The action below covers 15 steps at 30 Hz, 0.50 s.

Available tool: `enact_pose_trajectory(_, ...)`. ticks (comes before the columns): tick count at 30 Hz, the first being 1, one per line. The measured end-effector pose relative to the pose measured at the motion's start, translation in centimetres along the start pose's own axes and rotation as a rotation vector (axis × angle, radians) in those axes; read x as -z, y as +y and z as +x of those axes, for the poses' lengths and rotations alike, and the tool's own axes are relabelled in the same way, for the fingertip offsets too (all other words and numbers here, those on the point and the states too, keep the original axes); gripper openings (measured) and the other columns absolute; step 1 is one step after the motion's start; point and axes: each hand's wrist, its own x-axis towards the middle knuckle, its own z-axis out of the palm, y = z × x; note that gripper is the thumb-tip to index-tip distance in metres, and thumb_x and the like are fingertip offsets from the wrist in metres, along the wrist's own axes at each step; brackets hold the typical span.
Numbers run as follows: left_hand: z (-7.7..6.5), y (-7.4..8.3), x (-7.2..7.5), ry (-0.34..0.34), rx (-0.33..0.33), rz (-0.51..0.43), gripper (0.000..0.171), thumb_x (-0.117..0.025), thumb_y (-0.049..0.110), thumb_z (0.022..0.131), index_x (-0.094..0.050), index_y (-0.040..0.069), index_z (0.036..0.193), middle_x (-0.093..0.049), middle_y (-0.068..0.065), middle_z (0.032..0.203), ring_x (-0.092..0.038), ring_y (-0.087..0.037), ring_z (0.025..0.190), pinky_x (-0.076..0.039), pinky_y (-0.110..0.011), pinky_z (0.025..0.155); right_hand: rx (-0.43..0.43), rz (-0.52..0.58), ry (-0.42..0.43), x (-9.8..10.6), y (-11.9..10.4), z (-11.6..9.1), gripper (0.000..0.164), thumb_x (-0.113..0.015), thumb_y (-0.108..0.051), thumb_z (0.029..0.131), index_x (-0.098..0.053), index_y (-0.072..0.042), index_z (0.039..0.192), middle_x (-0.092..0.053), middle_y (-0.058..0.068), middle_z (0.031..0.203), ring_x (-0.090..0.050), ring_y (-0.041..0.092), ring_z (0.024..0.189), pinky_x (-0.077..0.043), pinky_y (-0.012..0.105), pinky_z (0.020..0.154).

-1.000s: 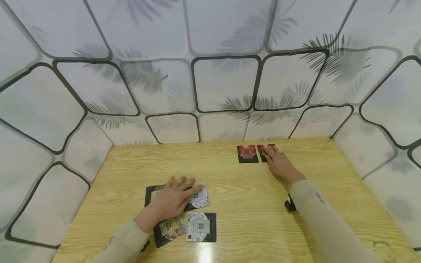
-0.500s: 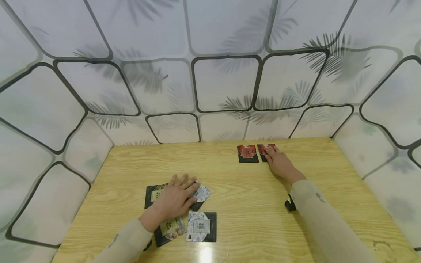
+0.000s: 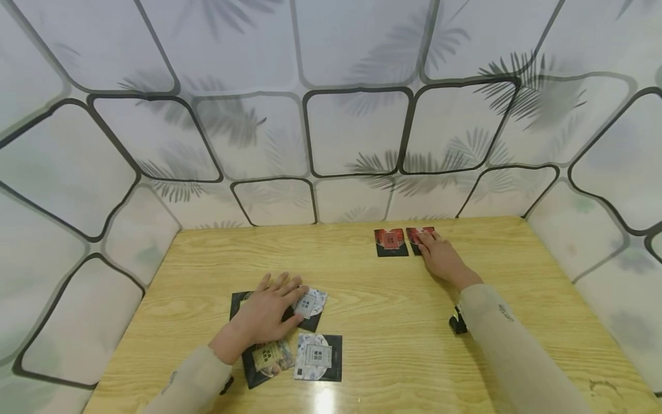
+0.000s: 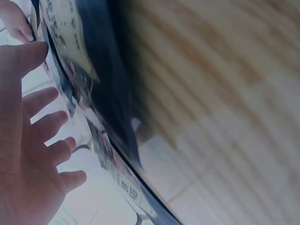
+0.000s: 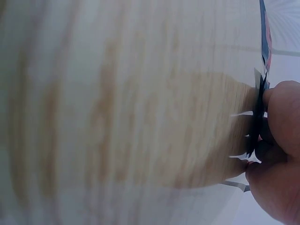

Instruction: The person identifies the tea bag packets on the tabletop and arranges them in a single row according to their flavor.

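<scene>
My left hand (image 3: 264, 313) lies palm down with fingers extended over several flat packets. Its thumb and forefinger touch the left side of a blue-white-and-black packet (image 3: 312, 300). Beneath the hand, a black packet with a yellow label (image 3: 235, 303) is mostly covered, and a similar yellow-labelled packet (image 3: 266, 361) shows below the wrist. In the left wrist view, the fingers (image 4: 49, 126) are spread beside the packets' edges. At the far right, my right hand (image 3: 445, 260) rests its straight fingers on a red-and-black packet (image 3: 412, 234), partly hiding it.
Another red-and-black packet (image 3: 391, 244) lies just left of the right hand's one. Nearer me is a second blue-white-and-black packet (image 3: 318, 357). All lie on a wood-grain table (image 3: 383, 322), enclosed by a patterned fabric wall (image 3: 357, 132) behind and at both sides.
The blue-white-and-black packet under my left hand has turned and shifted, now standing straighter with more of it showing. The left hand has slid slightly with it. The right hand stays put.
</scene>
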Motion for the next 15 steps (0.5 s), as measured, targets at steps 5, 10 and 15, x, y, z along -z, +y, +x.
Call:
enact_pose_trajectory(5, 0.3, 0.4, -0.1, -0.014, -0.014, -0.012, 0.067, -0.057, 0.051, 0.106, -0.045, 0.016, 0.162, -0.045, -0.012, 0.166, -0.037, -0.043, 0.156, -0.024, -0.07, 0.126, 0.0, 0.011, 0.0, 0.0, 0.0, -0.1, 0.053, -0.037, -0.018, 0.115, -0.033, 0.008, 0.161, -0.031, 0.034, 0.165, -0.022, 0.057, 0.155, -0.02, 0.072, 0.125)
enact_pose_trajectory(10, 0.8, 0.8, -0.1, -0.008, 0.023, -0.024, 0.068, -0.054, 0.051, 0.106, -0.044, 0.014, 0.162, -0.045, -0.012, 0.166, -0.037, -0.043, 0.156, -0.024, -0.069, 0.127, -0.002, 0.012, 0.0, 0.0, 0.1, 0.0, 0.052, -0.036, -0.019, 0.116, -0.035, 0.007, 0.16, -0.032, 0.035, 0.164, -0.023, 0.057, 0.155, -0.02, 0.073, 0.124)
enact_pose_trajectory(15, 1.6, 0.9, -0.3, -0.002, 0.068, -0.026, 0.069, -0.052, 0.054, 0.108, -0.042, 0.015, 0.163, -0.044, -0.011, 0.167, -0.037, -0.043, 0.156, -0.025, -0.069, 0.126, -0.005, 0.008, -0.009, -0.1, 0.2, 0.2, 0.053, -0.035, -0.02, 0.116, -0.035, 0.008, 0.16, -0.031, 0.036, 0.164, -0.022, 0.057, 0.155, -0.02, 0.074, 0.124)
